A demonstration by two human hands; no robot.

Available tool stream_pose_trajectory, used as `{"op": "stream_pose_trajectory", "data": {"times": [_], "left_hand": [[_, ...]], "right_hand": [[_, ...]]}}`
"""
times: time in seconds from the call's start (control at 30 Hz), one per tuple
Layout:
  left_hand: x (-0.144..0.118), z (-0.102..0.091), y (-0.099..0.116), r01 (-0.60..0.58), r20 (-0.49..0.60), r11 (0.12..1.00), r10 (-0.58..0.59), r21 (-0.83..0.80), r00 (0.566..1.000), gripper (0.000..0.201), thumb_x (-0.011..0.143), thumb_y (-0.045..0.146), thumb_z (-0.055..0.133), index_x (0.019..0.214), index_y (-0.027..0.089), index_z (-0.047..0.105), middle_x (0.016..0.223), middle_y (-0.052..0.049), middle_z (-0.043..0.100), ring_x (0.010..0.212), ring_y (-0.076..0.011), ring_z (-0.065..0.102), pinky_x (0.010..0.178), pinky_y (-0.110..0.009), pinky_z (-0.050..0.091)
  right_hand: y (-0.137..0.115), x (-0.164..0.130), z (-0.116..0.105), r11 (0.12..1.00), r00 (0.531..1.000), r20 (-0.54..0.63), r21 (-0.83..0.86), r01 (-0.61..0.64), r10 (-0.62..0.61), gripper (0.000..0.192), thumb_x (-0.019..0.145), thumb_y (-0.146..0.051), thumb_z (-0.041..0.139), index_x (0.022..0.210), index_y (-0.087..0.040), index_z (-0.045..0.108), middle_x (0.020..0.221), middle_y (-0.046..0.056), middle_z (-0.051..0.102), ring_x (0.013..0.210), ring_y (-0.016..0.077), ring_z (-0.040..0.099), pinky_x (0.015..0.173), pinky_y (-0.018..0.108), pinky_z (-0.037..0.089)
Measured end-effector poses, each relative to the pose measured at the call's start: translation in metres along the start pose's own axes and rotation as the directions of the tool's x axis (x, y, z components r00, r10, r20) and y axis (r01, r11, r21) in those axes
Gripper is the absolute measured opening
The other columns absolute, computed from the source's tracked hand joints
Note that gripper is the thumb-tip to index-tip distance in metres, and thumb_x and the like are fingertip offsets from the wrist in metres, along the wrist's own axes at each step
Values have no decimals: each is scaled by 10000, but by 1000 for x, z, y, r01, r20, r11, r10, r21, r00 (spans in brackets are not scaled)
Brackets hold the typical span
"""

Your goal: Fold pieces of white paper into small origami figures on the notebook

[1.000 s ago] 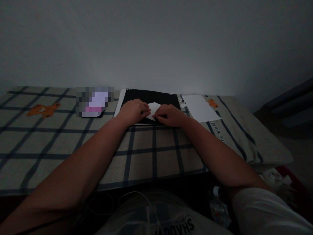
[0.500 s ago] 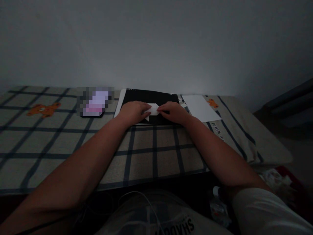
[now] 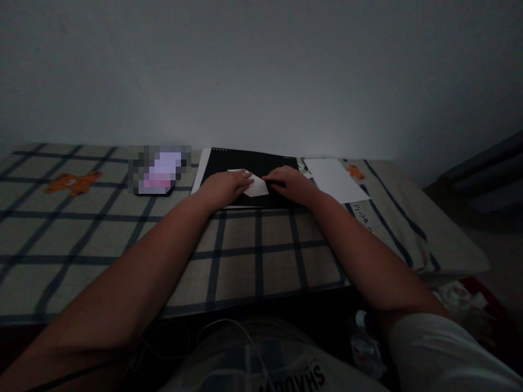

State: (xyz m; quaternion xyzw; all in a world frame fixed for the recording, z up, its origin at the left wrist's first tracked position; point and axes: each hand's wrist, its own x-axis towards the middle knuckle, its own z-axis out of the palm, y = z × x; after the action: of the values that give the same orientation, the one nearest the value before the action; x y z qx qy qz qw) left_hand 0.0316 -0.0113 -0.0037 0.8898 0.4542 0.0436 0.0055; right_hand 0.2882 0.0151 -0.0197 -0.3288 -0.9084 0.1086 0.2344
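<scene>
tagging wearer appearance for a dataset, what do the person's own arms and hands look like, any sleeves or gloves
Both forearms are bare, and the left hand and right hand wear no gloves. A light short sleeve covers the right upper arm. In this dim picture, no rings or watch can be made out.

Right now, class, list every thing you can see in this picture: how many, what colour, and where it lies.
Small folded paper piece: one, white, on the black pad between both hands.
Flat black pad: one, white-edged, far middle of cloth.
Loose paper sheet: one, white, right of pad.
Checked cloth: one, beige with dark lines, orange bear prints.
Blurred dark object: one, left of pad.
Left hand: on the paper.
Right hand: on the paper.
</scene>
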Motion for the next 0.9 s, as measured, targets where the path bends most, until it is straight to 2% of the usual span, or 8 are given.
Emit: {"op": "stream_pose_trajectory", "data": {"times": [0.1, 0.17, 0.3, 0.37, 0.63, 0.8, 0.9], "left_hand": [[1, 2, -3, -37, 2, 999, 38, -23, 999, 440, 1079, 311, 400, 1451, 237, 623, 1562, -31, 564, 1497, -196, 463, 1209, -358, 386], [2, 2, -4, -48, -30, 999, 48, -12, 998, 416, 1067, 315, 428, 1395, 238, 672, 1543, -36, 586, 1475, -214, 491, 1202, -379, 395], [3, 0, -5, -23, -129, 1000, 24, 3, 991, 350, 1023, 342, 518, 1211, 221, 788, 1371, -71, 717, 1309, -285, 614, 1090, -422, 481], [2, -2, -3, 6, -133, 1000, -6, -7, 991, 342, 1013, 344, 533, 1181, 217, 802, 1295, -76, 751, 1244, -292, 644, 1035, -413, 504], [-3, -9, 8, 36, -101, 999, -32, 38, 994, 436, 970, 532, 592, 1251, 250, 770, 1360, -55, 719, 1249, -304, 641, 1004, -401, 513], [-3, -10, 9, 47, -89, 998, -43, 42, 995, 452, 957, 550, 600, 1277, 272, 758, 1389, -46, 705, 1255, -302, 643, 1002, -408, 521], [-3, -8, 7, 18, -78, 999, -15, 31, 997, 446, 965, 523, 595, 1284, 256, 756, 1408, -53, 694, 1279, -300, 634, 1040, -411, 505]], "right_hand": [[2, 0, -1, 1000, 999, 46, -26, -18, 19, 371, 913, -132, 633, 1226, -271, 774, 1229, 73, 761, 1154, 242, 643, 1057, 471, 468], [1, -1, -1, 1000, 998, 53, -22, -17, 18, 320, 927, -166, 648, 1196, -277, 784, 1223, 64, 761, 1142, 238, 639, 1049, 465, 464], [0, 0, 1, 1000, 998, 55, 7, 12, -12, 282, 936, -182, 657, 1166, -271, 791, 1213, 54, 767, 1127, 227, 643, 1031, 445, 458], [-1, 0, 2, 1000, 998, 54, 24, 21, -22, 277, 933, -188, 665, 1169, -264, 790, 1208, 57, 769, 1121, 224, 647, 1026, 437, 454], [-1, -2, 3, 1000, 997, 72, 13, 5, -6, 289, 926, -276, 715, 1206, -241, 777, 1229, 81, 743, 1132, 241, 614, 1019, 434, 435], [-2, -2, 2, 1000, 993, 115, -2, 16, -15, 366, 906, -395, 757, 1240, -245, 767, 1285, 106, 697, 1164, 272, 589, 1018, 443, 430], [-4, -1, 3, 1000, 993, 115, -15, 1, 0, 385, 907, -401, 760, 1256, -239, 762, 1284, 116, 690, 1164, 281, 588, 1002, 443, 437]]}}
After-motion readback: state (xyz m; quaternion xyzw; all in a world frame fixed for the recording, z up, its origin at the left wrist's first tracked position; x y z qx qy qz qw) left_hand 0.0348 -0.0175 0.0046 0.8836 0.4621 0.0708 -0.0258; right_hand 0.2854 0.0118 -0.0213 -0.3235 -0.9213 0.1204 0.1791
